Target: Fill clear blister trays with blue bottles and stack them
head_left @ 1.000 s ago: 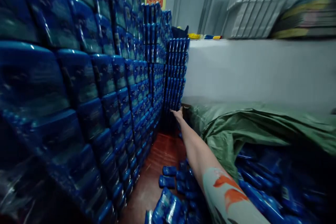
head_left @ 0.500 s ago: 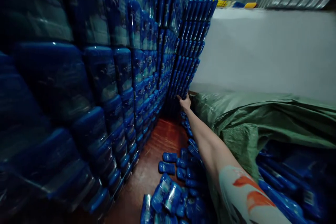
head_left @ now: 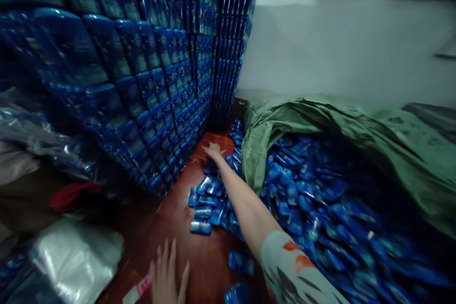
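Observation:
My right hand (head_left: 213, 150) reaches far forward over the red-brown floor (head_left: 210, 275), its fingers spread with nothing in them. Just below and beside it lies a loose heap of glossy blue packs (head_left: 210, 199), whose exact kind I cannot make out. My left hand (head_left: 166, 273) has come in at the bottom edge, fingers apart and stretched out, holding nothing. Close to its left side is a pink and white strip (head_left: 138, 289), blurred. Tall stacked rows of similar blue packs (head_left: 142, 85) stand to the left of both hands.
On the right, a green sheet (head_left: 260, 152) partly covers a big pile of blue packs (head_left: 302, 199). A white wall (head_left: 338, 42) stands behind. At lower left lie a silvery plastic bag (head_left: 76, 256), clear wrap (head_left: 46, 133) and a red cloth (head_left: 73, 195).
My right hand has moved from the far stack down and left over the floor. My left hand has entered at the bottom. The view has shifted, showing more of the pile on the right.

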Available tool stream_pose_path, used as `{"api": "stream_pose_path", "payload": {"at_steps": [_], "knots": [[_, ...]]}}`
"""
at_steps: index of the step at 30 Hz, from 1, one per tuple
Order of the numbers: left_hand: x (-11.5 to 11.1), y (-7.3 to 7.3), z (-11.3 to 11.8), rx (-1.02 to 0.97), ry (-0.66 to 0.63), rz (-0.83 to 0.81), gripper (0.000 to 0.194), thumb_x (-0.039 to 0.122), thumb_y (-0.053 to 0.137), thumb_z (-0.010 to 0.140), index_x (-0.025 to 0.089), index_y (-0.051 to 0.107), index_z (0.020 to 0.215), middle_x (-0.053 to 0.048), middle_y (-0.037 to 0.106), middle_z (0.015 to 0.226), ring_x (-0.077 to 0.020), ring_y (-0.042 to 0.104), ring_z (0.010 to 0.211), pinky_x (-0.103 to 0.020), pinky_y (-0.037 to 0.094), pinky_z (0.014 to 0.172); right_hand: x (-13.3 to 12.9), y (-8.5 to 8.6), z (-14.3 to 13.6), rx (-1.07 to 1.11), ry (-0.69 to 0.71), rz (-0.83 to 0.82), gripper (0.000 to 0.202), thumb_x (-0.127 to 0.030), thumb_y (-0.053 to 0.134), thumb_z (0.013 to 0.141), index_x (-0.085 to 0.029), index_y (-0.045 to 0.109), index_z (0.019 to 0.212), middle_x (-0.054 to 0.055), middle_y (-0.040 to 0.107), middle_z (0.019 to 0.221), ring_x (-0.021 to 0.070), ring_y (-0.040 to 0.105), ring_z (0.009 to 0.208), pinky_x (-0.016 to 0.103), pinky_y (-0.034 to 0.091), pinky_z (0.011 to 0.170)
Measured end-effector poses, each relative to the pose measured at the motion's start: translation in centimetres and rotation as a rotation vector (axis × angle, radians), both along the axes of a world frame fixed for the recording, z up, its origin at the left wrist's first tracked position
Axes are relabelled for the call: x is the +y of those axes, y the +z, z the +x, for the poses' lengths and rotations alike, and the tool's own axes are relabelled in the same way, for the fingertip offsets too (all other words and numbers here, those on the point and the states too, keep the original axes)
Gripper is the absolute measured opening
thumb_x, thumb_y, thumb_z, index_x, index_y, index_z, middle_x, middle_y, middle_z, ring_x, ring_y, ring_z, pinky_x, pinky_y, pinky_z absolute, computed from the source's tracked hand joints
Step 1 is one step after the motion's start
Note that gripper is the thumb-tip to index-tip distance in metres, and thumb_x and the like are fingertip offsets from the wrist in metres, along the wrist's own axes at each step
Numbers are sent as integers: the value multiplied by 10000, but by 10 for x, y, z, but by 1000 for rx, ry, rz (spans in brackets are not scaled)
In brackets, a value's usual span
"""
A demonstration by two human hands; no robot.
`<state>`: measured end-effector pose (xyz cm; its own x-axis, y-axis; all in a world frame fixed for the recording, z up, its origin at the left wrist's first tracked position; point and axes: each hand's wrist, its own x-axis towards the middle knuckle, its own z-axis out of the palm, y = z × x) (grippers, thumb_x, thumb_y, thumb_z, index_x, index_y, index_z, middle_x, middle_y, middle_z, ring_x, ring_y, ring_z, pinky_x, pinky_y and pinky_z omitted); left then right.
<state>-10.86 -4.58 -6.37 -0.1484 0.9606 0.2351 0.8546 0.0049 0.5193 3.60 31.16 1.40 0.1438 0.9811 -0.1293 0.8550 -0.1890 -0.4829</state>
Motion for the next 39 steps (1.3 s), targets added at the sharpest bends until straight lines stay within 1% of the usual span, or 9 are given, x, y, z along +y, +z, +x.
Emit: {"api": "stream_pose_path", "payload": {"at_steps": [5,9,12,18,23,29,32,35,39], "knots": [[103,3,24,-127,-133,-55,604,454,345,898,190,232,1430,-121,307,1469,-297,221,1373,-540,238,1083,-102,-17,9,-78,307,-21,468,-489,547,808,-185,590,1162,143,435,1368,345,258,1318,640,23,1036],[143,6,50,-285,-177,-4,540,425,410,882,123,413,1330,-175,407,1397,-291,315,1329,-505,223,1087,-163,-15,33,-109,439,60,437,-375,382,923,-149,475,1285,154,479,1325,268,342,1281,532,133,1074],[120,3,67,-285,-192,12,475,401,393,895,138,469,1283,-157,419,1391,-264,318,1325,-474,229,1092,-204,-14,55,-104,500,129,445,-332,277,958,-165,390,1355,131,488,1324,223,400,1248,447,155,1094],[36,-5,104,-268,-221,88,482,406,324,920,127,461,1289,-147,438,1374,-243,305,1330,-451,220,1104,-284,-20,99,-63,571,206,381,-292,308,953,-207,504,1268,79,534,1296,196,389,1274,401,144,1115],[0,-5,145,-243,-267,49,525,398,251,934,85,417,1322,-179,351,1428,-266,201,1374,-506,143,1115,-354,-16,137,-22,655,430,340,-185,372,913,-180,571,1188,80,593,1227,174,458,1225,405,196,1122],[-27,16,129,-385,-417,-187,618,483,389,885,200,263,1420,-105,207,1507,-258,148,1396,-484,125,1136,-495,-21,195,-21,250,637,470,-206,497,864,-271,437,1326,65,533,1304,236,382,1293,553,205,1095],[-25,34,109,-462,-388,-236,613,499,430,865,259,283,1409,-57,194,1513,-245,151,1397,-452,147,1144,-549,-35,222,4,-184,656,580,-243,551,836,-289,353,1379,93,414,1399,278,364,1300,563,259,1065],[0,50,118,-578,-341,-203,609,521,503,816,252,386,1350,-75,373,1424,-268,328,1324,-459,257,1109,-553,-37,247,269,-711,706,683,-344,565,827,-257,239,1421,131,348,1420,283,408,1264,512,356,1017],[51,57,167,-856,-324,-157,668,512,586,761,250,373,1338,-87,524,1280,-271,511,1172,-435,397,1018,-502,-13,280,551,-848,773,818,-473,561,795,-237,119,1443,143,277,1454,267,431,1241,458,372,1007]]}}
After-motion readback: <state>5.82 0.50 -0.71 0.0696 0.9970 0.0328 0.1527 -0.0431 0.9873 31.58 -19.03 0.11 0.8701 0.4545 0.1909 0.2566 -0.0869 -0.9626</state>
